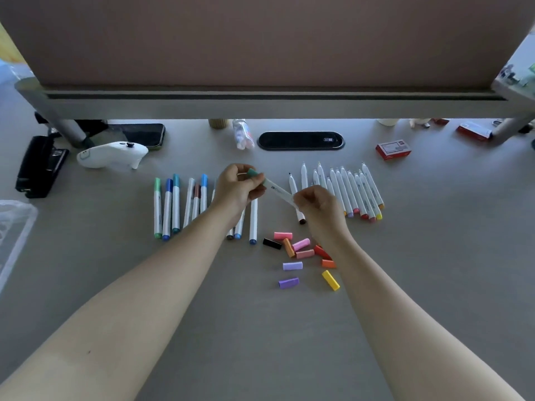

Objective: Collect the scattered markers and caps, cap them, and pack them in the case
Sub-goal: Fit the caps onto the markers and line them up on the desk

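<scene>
Above the grey table, both hands hold one white marker (pixel 279 192). My left hand (pixel 237 188) pinches its teal cap (pixel 254 173) at the upper end; my right hand (pixel 318 209) grips the lower end. Several capped markers (pixel 173 206) lie in a row to the left. A row of uncapped markers (pixel 356 192) lies to the right. Loose caps (pixel 301 253) in pink, orange, purple, black and yellow are scattered below the hands. A clear plastic case (pixel 14 227) shows at the left edge.
A white controller (pixel 111 154), a black stapler (pixel 40 166) and a phone (pixel 139 134) sit at the back left. A small bottle (pixel 243 133), a cable grommet (pixel 301 140) and red boxes (pixel 393 149) lie at the back. A partition wall stands behind.
</scene>
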A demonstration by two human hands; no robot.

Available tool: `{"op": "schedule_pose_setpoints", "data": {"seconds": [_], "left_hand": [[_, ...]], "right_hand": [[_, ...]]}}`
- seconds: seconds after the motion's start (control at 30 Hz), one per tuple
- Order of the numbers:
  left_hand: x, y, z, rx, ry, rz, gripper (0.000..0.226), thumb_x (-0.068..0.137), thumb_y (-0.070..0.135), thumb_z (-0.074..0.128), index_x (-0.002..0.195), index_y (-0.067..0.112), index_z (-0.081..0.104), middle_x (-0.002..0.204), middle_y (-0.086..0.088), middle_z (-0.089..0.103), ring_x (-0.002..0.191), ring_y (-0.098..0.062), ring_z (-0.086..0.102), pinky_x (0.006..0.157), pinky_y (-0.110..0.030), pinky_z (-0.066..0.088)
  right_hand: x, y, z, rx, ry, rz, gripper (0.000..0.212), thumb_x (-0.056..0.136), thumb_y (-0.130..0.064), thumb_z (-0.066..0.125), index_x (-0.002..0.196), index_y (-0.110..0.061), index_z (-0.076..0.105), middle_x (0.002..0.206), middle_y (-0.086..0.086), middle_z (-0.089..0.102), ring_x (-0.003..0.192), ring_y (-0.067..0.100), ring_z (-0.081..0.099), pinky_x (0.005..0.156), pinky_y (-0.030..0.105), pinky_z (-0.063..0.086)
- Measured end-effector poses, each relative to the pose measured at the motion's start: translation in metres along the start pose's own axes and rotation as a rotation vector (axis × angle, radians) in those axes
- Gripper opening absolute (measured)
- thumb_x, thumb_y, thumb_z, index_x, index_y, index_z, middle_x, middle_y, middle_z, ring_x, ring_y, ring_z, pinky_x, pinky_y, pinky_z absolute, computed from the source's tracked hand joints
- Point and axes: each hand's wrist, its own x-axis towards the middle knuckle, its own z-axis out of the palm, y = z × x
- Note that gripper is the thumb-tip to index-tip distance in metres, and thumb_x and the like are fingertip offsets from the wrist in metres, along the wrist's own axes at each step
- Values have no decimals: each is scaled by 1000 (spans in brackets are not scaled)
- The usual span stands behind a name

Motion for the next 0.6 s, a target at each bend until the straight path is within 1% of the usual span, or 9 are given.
{"op": "schedule_pose_setpoints", "data": {"seconds": [0.07,0.13,0.2,0.27,0.33,0.43,0.47,0.53,0.6], "left_hand": [[15,0,-4,115,-41,8,18,89,-2,50,81,14,48,84,-3,53,75,-12,56,62,-16,52],[29,-2,-8,257,-102,9,12,91,-1,47,94,9,52,92,-8,57,80,-11,58,66,-18,50],[42,-6,-7,409,-155,20,20,92,0,46,111,3,52,102,-12,58,88,-14,59,70,-20,49],[51,-8,-4,533,-180,47,24,92,2,46,116,1,51,105,-15,60,92,-17,57,71,-20,49],[60,-11,-1,625,-210,78,26,92,4,48,117,1,51,109,-17,61,94,-20,59,75,-25,50],[69,-17,0,791,-250,115,29,90,8,53,118,1,52,114,-18,60,102,-27,60,92,-36,49],[71,-20,-1,836,-251,134,30,89,9,54,118,1,53,114,-18,60,104,-29,59,95,-39,47],[74,-24,-2,928,-239,171,32,90,12,55,120,2,53,116,-17,60,108,-30,56,97,-38,44],[74,-25,-5,1006,-232,212,34,91,14,53,123,4,51,119,-15,58,110,-29,54,96,-36,43]], "right_hand": [[11,7,0,-2,46,53,10,90,-16,51,91,-11,61,73,-3,57,68,13,49,63,24,40],[21,17,1,-117,110,86,15,91,-20,53,97,-13,63,93,2,66,84,17,58,82,34,48],[30,24,4,-283,148,78,24,90,-24,55,108,-12,64,110,5,66,101,21,59,94,44,45],[37,28,10,-449,143,77,33,89,-28,55,119,-15,60,122,7,59,115,25,51,100,42,38],[42,29,16,-603,116,85,38,90,-32,54,124,-17,56,126,8,52,121,27,41,100,38,31],[46,27,25,-744,115,81,34,89,-34,54,116,-13,60,119,10,51,114,27,41,94,35,30],[46,27,27,-768,119,77,33,89,-33,55,114,-12,61,117,10,51,112,27,42,93,35,30],[47,28,30,-789,127,60,31,89,-29,55,113,-11,62,114,10,53,110,27,43,90,34,30],[49,30,31,-745,135,55,28,89,-25,55,111,-11,63,113,8,56,110,26,45,89,33,31]]}}
